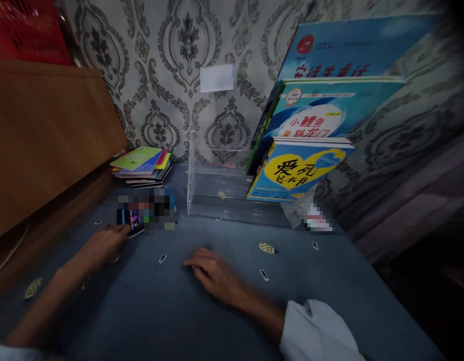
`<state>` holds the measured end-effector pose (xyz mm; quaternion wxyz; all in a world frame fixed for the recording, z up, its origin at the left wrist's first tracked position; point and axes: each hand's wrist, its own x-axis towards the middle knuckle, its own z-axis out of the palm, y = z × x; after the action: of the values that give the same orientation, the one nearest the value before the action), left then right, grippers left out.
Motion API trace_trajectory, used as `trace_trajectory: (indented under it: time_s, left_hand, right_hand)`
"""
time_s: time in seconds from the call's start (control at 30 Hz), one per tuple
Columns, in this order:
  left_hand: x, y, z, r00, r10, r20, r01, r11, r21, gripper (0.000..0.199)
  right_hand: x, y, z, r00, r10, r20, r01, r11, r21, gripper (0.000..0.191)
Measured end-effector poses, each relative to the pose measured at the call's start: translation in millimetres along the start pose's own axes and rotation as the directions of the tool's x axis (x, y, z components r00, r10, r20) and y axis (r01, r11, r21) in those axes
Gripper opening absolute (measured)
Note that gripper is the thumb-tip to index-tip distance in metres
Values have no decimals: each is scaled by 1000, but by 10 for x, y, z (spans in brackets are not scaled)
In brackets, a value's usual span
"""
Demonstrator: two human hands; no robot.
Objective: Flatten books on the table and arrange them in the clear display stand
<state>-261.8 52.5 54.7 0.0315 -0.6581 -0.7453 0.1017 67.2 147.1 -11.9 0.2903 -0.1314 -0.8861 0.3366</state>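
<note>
Patterned wallpaper (188, 45) backs one blue-grey table (216, 321), two bare hands above it.
The left hand (109, 239) touches the near edge of one dark, book-like item (129, 220) at the table's left, in front of one stack of books (141, 163); whether it grips, I cannot tell. The right hand (209, 271), nearer the middle, is loosely half-open, fingers bent. One clear rack (235, 214) bears three front-facing book covers (303, 170) toward its right.
</note>
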Motion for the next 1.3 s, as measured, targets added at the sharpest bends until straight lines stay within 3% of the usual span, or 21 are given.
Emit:
trace_trajectory:
  time_s: [0.1,0.27,0.37,0.47,0.63,0.83,1.0,1.17,1.3]
  left_hand:
    - [53,-75,55,999,-30,-28,28,997,-70,35]
    - [648,-158,154,982,-148,-120,120,970,-212,57]
    - [944,-119,269,981,-182,-66,159,953,-257,62]
    - [1033,-87,357,985,-170,-40,155,959,-238,59]
    - [915,-44,369,984,-171,-48,158,967,-202,59]
    - [693,166,270,982,-184,-48,175,973,-154,58]
    - [466,406,88,978,-200,-63,196,978,-64,60]
    - [246,661,-144,980,-199,-18,199,980,30,58]
    - [110,834,-271,983,-177,54,176,984,26,56]
  right_hand:
    - [0,6,2,1000,-3,-10,3,1000,21,31]
    - [6,1,7,1000,-1,2,1,1000,15,31]
    - [10,12,15,1000,-9,20,9,1000,-8,30]
    - [11,18,15,999,-18,28,19,999,-30,30]
    - [14,7,5,999,-23,38,26,998,-63,31]
    - [24,7,2,998,-45,45,49,994,-95,29]
    - [2,-75,-30,986,-88,140,118,968,-221,25]
    - [-79,-198,-15,944,-168,284,263,902,-342,21]
    - [-161,-245,-1,942,-218,257,300,889,-346,21]
